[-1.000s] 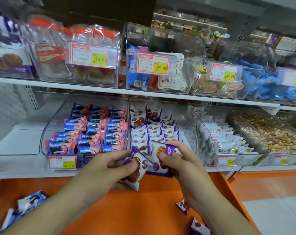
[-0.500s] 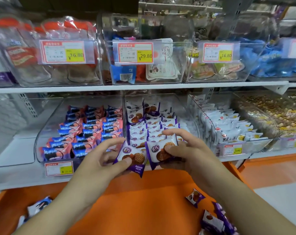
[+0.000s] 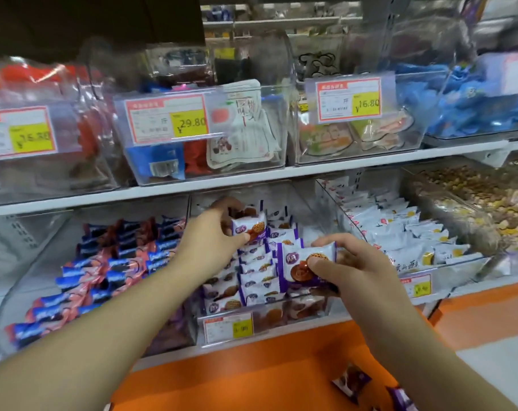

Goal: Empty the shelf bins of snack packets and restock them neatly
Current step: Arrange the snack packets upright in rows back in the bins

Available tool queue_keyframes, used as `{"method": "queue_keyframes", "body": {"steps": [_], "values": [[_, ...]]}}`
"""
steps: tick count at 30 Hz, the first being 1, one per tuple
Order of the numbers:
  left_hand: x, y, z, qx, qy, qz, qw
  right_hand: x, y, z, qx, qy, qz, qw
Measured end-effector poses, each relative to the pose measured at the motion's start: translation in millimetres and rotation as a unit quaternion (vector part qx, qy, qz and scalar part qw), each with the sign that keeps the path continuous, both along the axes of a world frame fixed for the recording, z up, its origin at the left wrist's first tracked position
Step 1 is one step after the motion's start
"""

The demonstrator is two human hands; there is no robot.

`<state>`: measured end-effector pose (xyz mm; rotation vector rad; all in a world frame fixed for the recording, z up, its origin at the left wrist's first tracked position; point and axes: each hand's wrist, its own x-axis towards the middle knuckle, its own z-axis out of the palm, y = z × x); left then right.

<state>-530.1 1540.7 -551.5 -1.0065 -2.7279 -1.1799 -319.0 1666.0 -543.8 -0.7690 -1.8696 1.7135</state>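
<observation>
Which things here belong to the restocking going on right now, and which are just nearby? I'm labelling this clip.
In the job:
left hand holding a purple waffle packet
right hand holding a second packet
middle bin
loose packets on the orange ledge

Just nearby:
blue-and-pink packet bin
white packet bin
upper-shelf bins

Single head view: looks forward and slightly down, close on the clear bin (image 3: pixel 308 310) just below both hands' held packets.
</observation>
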Motion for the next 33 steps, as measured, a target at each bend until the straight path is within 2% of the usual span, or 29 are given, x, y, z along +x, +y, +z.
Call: {"method": "queue_keyframes", "body": {"steps": [2,9,12,15,21,24,26,28,29,31,33], "values": [[-30.2,23.2,-11.1,-0.029,0.036,-0.006,0.999,-2.4,7.7,-3.7,-0.004,0.009,-0.002,1.0],[-93.7,71.7,-51.8,-0.076,0.075,-0.011,0.994,-8.8,30.0,-14.3,-0.025,0.032,0.002,0.999],[-107.1,75.6,-59.6,-0.136,0.104,0.007,0.985,-10.6,32.2,-18.0,-0.016,0.027,0.009,0.999],[-112.0,76.3,-58.8,-0.161,0.123,0.012,0.979,-9.9,32.2,-20.0,-0.002,0.019,0.007,1.0],[-97.7,61.2,-48.9,-0.212,0.105,0.01,0.972,-9.2,24.4,-15.1,0.0,0.007,0.007,1.0],[-70.2,46.5,-26.5,-0.163,0.132,0.0,0.978,-10.3,20.6,-13.0,-0.015,-0.003,-0.003,1.0],[-37.9,36.1,-6.3,-0.089,0.082,-0.023,0.992,-11.1,17.5,-10.5,-0.025,-0.004,-0.004,1.0],[-6.5,26.4,9.8,0.015,-0.045,-0.075,0.996,-11.7,13.9,-7.7,-0.026,-0.004,-0.003,1.0],[7.2,20.8,17.4,0.051,-0.12,-0.116,0.985,-12.0,12.3,-6.4,-0.023,0.0,-0.004,1.0],[27.6,10.4,25.9,0.054,-0.21,-0.205,0.954,-13.3,8.6,-4.1,-0.016,0.009,-0.006,1.0],[37.7,2.6,26.8,0.026,-0.219,-0.24,0.946,-15.6,4.8,-3.0,-0.01,0.018,-0.007,1.0]]}}
